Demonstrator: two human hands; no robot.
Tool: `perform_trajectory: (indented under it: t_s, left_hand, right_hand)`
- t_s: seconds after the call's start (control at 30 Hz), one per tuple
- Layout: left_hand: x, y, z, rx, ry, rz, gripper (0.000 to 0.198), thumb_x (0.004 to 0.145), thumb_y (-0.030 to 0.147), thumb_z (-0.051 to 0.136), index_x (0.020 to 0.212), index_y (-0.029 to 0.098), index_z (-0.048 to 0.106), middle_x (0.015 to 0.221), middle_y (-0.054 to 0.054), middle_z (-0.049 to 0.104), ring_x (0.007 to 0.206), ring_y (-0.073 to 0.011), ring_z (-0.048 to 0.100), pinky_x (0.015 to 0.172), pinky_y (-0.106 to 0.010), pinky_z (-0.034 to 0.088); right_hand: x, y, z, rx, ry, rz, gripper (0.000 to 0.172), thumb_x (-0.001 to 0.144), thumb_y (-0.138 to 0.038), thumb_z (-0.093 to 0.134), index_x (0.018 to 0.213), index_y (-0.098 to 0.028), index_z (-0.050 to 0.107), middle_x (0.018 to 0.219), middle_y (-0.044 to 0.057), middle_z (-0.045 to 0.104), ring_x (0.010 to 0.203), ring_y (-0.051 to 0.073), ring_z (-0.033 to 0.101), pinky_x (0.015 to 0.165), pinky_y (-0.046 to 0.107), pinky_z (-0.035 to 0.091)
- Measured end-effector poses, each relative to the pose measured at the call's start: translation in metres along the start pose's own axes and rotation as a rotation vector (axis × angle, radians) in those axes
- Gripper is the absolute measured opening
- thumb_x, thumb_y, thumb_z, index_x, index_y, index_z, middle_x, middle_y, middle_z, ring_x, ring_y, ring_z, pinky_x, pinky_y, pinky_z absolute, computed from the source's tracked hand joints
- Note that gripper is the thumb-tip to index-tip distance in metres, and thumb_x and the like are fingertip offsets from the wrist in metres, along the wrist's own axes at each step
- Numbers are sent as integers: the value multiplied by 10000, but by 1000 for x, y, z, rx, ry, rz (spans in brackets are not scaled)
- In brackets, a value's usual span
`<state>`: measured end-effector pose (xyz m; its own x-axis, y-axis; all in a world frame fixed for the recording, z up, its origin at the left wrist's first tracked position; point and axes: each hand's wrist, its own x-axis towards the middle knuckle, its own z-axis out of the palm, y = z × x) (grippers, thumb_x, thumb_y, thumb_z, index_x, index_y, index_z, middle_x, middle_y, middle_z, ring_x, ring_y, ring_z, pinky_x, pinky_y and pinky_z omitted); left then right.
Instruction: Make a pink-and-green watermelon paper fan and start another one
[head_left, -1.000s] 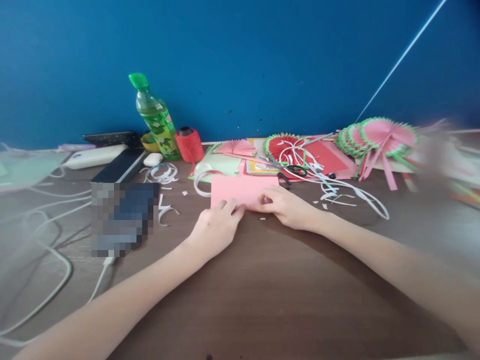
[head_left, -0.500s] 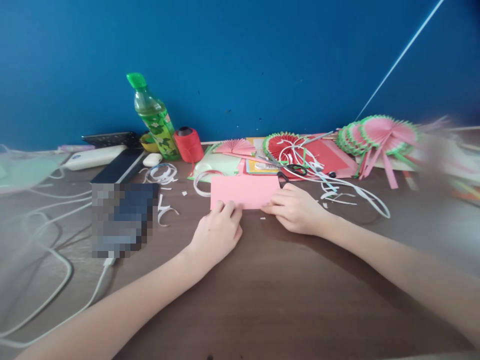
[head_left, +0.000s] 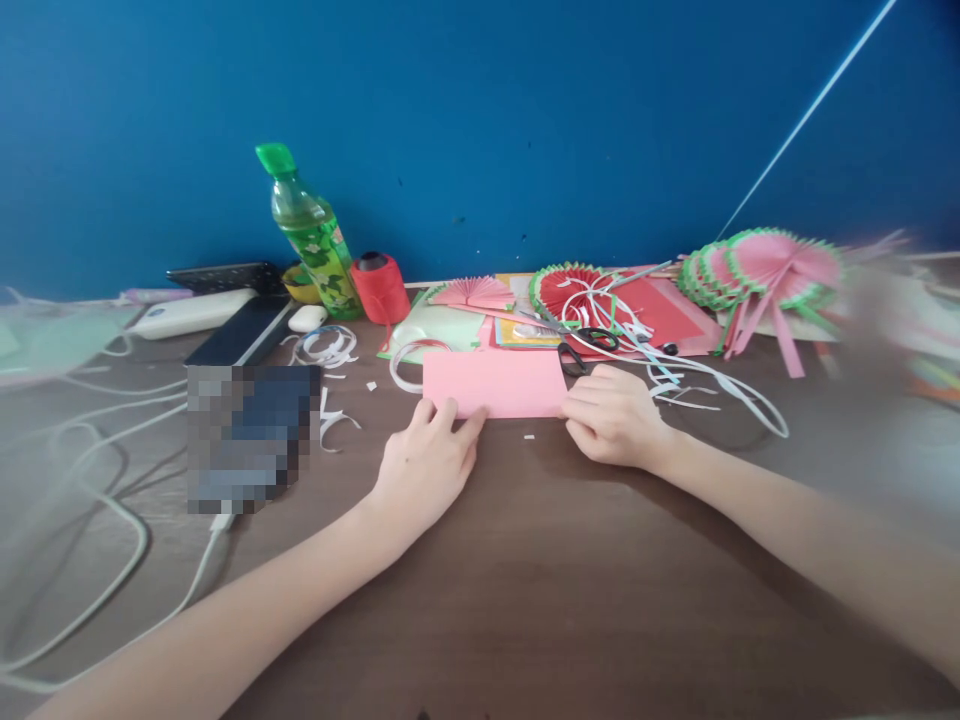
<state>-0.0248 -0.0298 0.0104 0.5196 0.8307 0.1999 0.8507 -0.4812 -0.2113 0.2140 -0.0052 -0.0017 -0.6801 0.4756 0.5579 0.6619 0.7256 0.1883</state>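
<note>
A pink sheet of paper [head_left: 495, 382] lies on the brown table, its near edge running straight between my hands. My left hand [head_left: 427, 450] holds its lower left part, with fingertips and thumb pressed along the near edge. At the lower right corner, my right hand [head_left: 616, 418] is closed, its curled fingers on the paper's edge. Just beyond that hand lie black-handled scissors [head_left: 574, 358]. Behind the paper's left end is a roll of clear tape [head_left: 406, 370], partly covered by the sheet.
Folded paper fans [head_left: 780, 265] and coloured sheets [head_left: 660, 312] line the blue wall. A green bottle [head_left: 319, 240] and red thread spool [head_left: 380, 288] stand back left. A blurred-out device [head_left: 255, 440] with white cables [head_left: 142, 540] lies left. White paper scraps [head_left: 336, 420] are scattered about.
My right hand has slid rightward along the paper's near edge to its corner, fingers curling in. My left hand has drawn back slightly toward me, still at the paper's edge.
</note>
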Motion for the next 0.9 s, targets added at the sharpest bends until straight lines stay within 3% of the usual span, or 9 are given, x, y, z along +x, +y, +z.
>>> perform_trajectory:
  t_s: [0.2, 0.5, 0.67, 0.9]
  left_hand:
    - [8, -21, 4, -68, 10, 6, 172, 877, 152, 402, 868, 180, 571, 869, -42, 592, 828, -179, 552, 524, -254, 380]
    - [12, -26, 8, -161, 90, -15, 179, 862, 127, 419, 822, 188, 583, 832, -34, 628, 820, -180, 552, 592, -264, 387]
    - [18, -32, 9, -330, 56, -47, 153, 858, 155, 432, 809, 176, 575, 847, -38, 639, 817, -194, 558, 713, -302, 429]
    - [24, -34, 11, -541, 41, -127, 144, 805, 107, 435, 807, 189, 553, 834, -25, 632, 794, -189, 565, 720, -308, 451]
  right_hand:
    - [2, 9, 4, 246, -104, 69, 123, 774, -147, 461, 690, -180, 544, 626, 27, 551, 622, 153, 445, 624, 301, 292]
    - [2, 17, 7, 344, -191, 113, 175, 860, -240, 491, 710, -172, 550, 692, 42, 590, 677, 159, 480, 667, 305, 306]
    - [3, 16, 9, 369, -151, 168, 160, 856, -222, 496, 719, -168, 559, 676, 41, 602, 679, 164, 496, 666, 306, 322]
    - [5, 16, 13, 435, -165, 314, 135, 840, -200, 502, 711, -179, 536, 680, 35, 552, 686, 166, 468, 645, 290, 357]
